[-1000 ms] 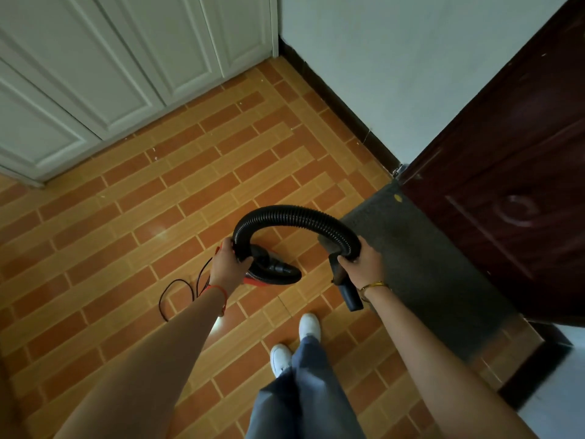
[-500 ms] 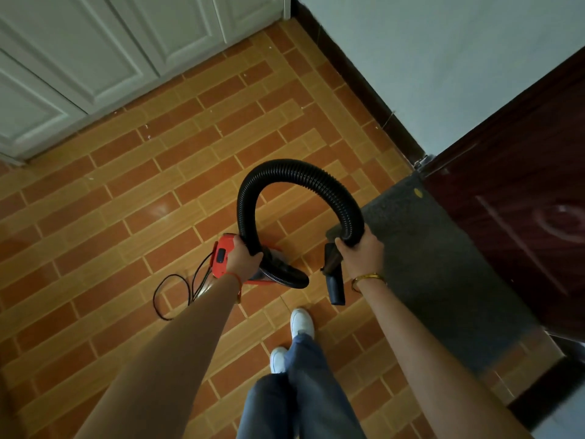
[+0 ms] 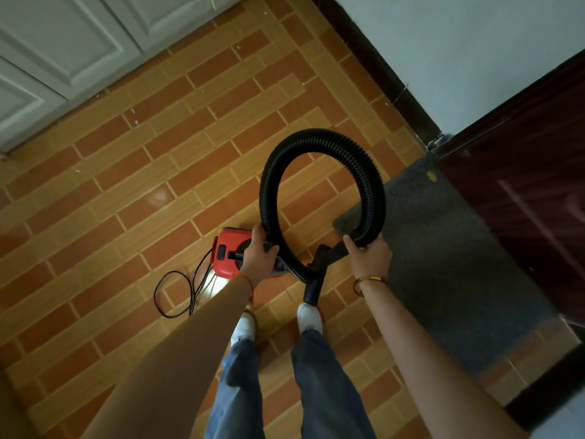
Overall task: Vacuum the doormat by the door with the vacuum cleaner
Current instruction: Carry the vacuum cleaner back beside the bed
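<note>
Doormat (image 3: 449, 267): dark grey, flat on the tiled floor (image 3: 133, 191) against the foot of the dark wooden door (image 3: 522, 198); a small yellow speck sits near its far corner.
Nozzle (image 3: 313, 286): black, pointing down at the tiles just off the doormat's near-left edge, not yet over the pile.
Hose (image 3: 319, 137): ribbed black loop arching up between the two hands, its right leg passing over the doormat's left corner.
Vacuum cleaner (image 3: 229, 255): red body on the tiles, well left of the doormat, its cord (image 3: 177, 293) looped beyond it.
Right hand (image 3: 368, 258): fingers curled over the hose end where it meets the nozzle, wrist bent down, forearm reaching forward.
Left hand (image 3: 261, 255): wrapped round the hose base at the vacuum body, arm extended.
Step in hand, as judged: swing the nozzle right onto the doormat, keep its mouth flat on the pile, and let the loop open so the hose does not tug the body.
</note>
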Demonstrator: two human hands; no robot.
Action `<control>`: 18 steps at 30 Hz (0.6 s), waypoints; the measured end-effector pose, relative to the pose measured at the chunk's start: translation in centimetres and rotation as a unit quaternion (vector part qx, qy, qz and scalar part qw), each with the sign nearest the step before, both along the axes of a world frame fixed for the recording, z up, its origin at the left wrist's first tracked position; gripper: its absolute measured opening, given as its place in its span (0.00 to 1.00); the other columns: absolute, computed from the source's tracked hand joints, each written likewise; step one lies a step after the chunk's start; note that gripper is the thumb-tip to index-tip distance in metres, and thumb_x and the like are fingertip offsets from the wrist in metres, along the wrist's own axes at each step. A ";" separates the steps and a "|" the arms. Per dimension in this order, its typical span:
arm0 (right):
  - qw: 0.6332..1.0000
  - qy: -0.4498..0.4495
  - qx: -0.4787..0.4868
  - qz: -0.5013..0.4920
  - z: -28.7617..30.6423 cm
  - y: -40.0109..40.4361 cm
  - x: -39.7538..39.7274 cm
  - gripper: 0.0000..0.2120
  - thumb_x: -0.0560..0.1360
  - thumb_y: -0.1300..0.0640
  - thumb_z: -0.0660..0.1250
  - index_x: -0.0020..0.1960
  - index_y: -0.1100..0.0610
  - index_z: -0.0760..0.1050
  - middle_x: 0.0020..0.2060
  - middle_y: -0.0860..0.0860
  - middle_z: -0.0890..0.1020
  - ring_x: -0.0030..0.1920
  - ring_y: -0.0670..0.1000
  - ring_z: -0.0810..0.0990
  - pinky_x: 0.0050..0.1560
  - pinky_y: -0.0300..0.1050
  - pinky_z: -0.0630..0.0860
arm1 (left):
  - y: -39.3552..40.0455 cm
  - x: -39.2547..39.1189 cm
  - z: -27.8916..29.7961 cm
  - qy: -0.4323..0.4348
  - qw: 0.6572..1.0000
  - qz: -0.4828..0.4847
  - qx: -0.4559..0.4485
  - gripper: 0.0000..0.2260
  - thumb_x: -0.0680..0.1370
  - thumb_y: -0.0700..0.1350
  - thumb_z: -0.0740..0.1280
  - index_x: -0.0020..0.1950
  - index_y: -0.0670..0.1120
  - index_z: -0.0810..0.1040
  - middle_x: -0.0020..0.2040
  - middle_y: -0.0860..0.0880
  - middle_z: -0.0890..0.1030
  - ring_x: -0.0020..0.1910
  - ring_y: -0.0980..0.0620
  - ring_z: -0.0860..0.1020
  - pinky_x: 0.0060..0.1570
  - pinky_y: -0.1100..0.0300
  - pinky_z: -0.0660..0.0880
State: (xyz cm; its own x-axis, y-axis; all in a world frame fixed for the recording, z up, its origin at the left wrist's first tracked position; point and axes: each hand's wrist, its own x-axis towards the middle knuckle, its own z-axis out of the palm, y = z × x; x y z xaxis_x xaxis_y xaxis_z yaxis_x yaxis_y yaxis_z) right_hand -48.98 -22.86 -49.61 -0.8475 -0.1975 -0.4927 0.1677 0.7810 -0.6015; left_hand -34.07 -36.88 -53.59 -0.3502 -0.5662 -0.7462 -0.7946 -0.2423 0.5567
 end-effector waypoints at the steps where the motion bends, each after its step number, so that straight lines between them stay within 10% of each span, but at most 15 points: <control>1: 1.000 -0.004 0.004 -0.008 -0.4 0.0 0.5 0.23 0.73 0.54 0.72 0.65 0.62 0.72 0.54 0.58 0.82 0.56 0.57 0.81 0.48 0.45 0.75 | -0.3 -0.1 -0.2 0.004 1.000 -0.009 0.006 0.32 0.79 0.35 0.62 0.78 0.51 0.52 0.62 0.42 0.77 0.58 0.44 0.78 0.56 0.46 0.78; 10: 0.999 0.003 0.004 0.046 -3.2 -0.7 6.0 0.21 0.75 0.54 0.71 0.63 0.62 0.73 0.49 0.55 0.83 0.51 0.54 0.82 0.39 0.29 0.65 | -4.0 -0.6 -1.6 0.036 0.990 -0.123 0.063 0.37 0.78 0.32 0.60 0.79 0.56 0.46 0.57 0.46 0.77 0.53 0.43 0.80 0.55 0.44 0.78; 18: 0.994 -0.021 -0.103 0.042 -6.3 -3.6 9.1 0.40 0.70 0.57 0.76 0.75 0.57 0.58 0.63 0.46 0.71 0.65 0.42 0.68 0.61 0.29 0.64 | -5.2 2.3 -4.6 0.089 0.986 -0.129 0.051 0.36 0.79 0.34 0.59 0.78 0.57 0.44 0.62 0.46 0.78 0.53 0.44 0.80 0.54 0.45 0.78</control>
